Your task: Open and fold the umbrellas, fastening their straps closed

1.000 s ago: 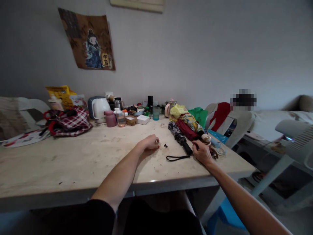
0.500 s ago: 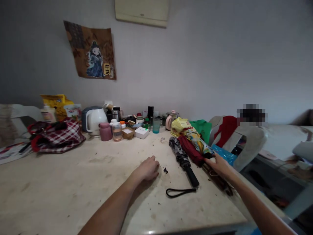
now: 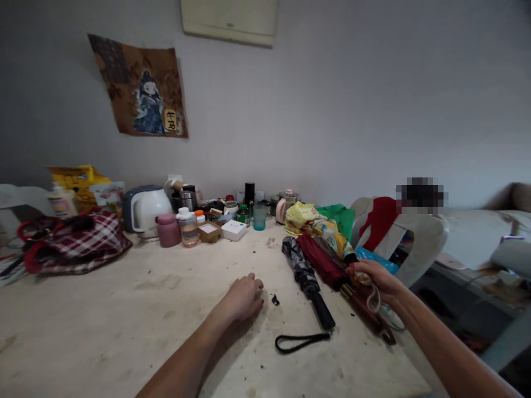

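Observation:
Three folded umbrellas lie side by side on the pale table (image 3: 103, 326). The grey patterned umbrella (image 3: 299, 268) has a black handle and a black wrist loop (image 3: 298, 342) trailing toward me. Beside it lies a dark red umbrella (image 3: 321, 262) with a brown wooden handle. The yellow flowered umbrella (image 3: 321, 226) is furthest right. My right hand (image 3: 375, 276) is closed around the handle end of the flowered umbrella, its cord hanging below the fingers. My left hand (image 3: 244, 296) rests palm down on the table with loosely bent fingers, holding nothing, next to a small dark crumb (image 3: 274, 300).
Along the wall stand a white kettle (image 3: 143, 209), a pink cup (image 3: 169, 230), a teal glass (image 3: 259, 216), a white box (image 3: 233, 230) and several bottles. A red plaid bag (image 3: 74, 242) lies at the left. A plastic chair (image 3: 415, 237) with clothes stands right of the table.
My right hand left the black handle, moved right to the flowered umbrella and closed on its handle end. My left hand stayed put. The camera tilted and shifted.

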A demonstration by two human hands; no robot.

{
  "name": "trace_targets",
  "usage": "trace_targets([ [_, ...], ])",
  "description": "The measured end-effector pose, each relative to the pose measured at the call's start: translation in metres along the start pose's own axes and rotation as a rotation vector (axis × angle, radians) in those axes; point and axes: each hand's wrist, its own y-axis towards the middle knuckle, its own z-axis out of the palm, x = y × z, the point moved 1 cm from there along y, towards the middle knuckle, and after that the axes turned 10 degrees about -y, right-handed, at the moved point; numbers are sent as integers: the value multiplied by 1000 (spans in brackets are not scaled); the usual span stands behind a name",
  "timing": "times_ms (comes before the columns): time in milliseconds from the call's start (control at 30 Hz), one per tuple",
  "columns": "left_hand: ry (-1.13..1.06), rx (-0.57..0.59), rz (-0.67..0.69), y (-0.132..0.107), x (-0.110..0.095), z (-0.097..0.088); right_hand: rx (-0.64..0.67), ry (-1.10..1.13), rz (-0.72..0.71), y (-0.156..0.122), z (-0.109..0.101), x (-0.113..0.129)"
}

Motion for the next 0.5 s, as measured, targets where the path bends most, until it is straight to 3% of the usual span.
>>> trace_targets([
  [167,-418,-255,69,3,-16,-11,123,91,-229,-33,63,16],
  [233,-678,-319,111,3,-26,-21,327,31,-181,-37,95,15],
  [300,-932,-368,105,2,-33,-35,451,31,-152,-35,125,10],
  [400,-1180,-452,22,2,-36,-60,509,7,-198,-29,162,2],
  [500,-1215,-531,-18,3,-30,-82,502,-183,-280,-26,186,0],
])
